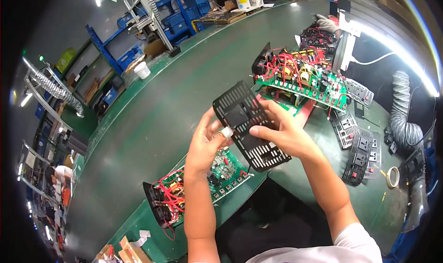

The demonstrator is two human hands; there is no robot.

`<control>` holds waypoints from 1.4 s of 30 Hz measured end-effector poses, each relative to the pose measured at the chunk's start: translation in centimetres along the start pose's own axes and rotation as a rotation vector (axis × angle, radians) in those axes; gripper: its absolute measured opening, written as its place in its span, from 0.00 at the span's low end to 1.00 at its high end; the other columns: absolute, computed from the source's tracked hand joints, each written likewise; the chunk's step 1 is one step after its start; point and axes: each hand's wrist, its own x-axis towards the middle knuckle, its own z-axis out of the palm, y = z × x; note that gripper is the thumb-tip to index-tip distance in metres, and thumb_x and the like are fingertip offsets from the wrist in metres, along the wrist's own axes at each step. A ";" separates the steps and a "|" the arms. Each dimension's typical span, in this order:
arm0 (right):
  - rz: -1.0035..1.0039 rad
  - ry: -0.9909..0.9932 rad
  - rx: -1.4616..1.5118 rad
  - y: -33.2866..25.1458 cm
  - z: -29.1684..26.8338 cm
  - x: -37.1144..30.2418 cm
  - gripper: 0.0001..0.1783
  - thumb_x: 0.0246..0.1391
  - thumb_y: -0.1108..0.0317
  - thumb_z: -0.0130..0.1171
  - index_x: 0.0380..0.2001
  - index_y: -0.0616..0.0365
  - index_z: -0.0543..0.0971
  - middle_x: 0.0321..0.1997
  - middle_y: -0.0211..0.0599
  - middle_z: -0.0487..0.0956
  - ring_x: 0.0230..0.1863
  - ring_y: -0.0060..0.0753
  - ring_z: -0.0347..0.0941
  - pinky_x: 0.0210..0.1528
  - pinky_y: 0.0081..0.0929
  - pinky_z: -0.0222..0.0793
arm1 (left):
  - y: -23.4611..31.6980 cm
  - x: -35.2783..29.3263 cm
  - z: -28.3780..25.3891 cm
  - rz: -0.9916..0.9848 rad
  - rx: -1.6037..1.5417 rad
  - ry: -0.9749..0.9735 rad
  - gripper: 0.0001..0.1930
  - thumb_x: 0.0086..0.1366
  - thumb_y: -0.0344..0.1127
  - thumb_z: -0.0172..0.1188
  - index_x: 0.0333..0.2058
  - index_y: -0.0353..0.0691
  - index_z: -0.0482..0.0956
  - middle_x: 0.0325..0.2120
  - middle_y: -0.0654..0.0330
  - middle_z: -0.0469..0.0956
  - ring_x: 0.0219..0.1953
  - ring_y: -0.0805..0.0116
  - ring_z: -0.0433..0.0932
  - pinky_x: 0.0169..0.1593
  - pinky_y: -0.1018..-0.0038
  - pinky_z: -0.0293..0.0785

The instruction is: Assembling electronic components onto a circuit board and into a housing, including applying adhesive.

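Observation:
A black slotted panel (240, 113) is held up at a tilt between my two hands, above the green bench. My left hand (203, 145) grips its left edge, and a white wrap covers the tip of one digit there. On the panel's other side, my right hand (288, 131) has its thumb across the face and its fingers around the edge. Below my left forearm lies a green circuit board (226, 168) with red wires and a black end plate (157, 205). Another wired circuit board assembly (304, 78) stands beyond my right hand.
Several grey-black socket panels (360, 157) lie at the right, near a tape roll (392, 176). A flexible duct (401, 106) and a bright tube lamp (397, 53) border that side. A gloved hand of another person (327, 24) is at the far right. A white cup (142, 70) stands far left.

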 end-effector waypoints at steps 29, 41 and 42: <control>-0.023 -0.005 0.139 -0.1 -1.1 0.5 0.22 0.62 0.71 0.59 0.57 0.59 0.70 0.41 0.28 0.78 0.35 0.18 0.74 0.34 0.21 0.72 | 1.2 -1.0 -5.1 0.317 -0.245 0.162 0.29 0.64 0.27 0.59 0.62 0.41 0.61 0.50 0.57 0.74 0.48 0.66 0.77 0.50 0.67 0.80; -0.141 0.014 0.639 -1.0 -2.2 0.0 0.26 0.66 0.61 0.56 0.63 0.59 0.66 0.47 0.32 0.78 0.44 0.22 0.76 0.44 0.23 0.77 | 2.0 -1.4 -2.4 0.220 -0.031 0.154 0.30 0.56 0.22 0.49 0.61 0.27 0.66 0.57 0.52 0.71 0.42 0.71 0.80 0.24 0.83 0.75; -0.193 0.030 0.704 -0.4 -2.1 0.1 0.29 0.67 0.57 0.54 0.64 0.61 0.63 0.54 0.38 0.77 0.49 0.32 0.78 0.54 0.33 0.77 | 1.6 -1.3 -2.2 0.193 -0.093 0.150 0.29 0.57 0.22 0.49 0.60 0.27 0.66 0.56 0.53 0.71 0.40 0.72 0.80 0.24 0.82 0.75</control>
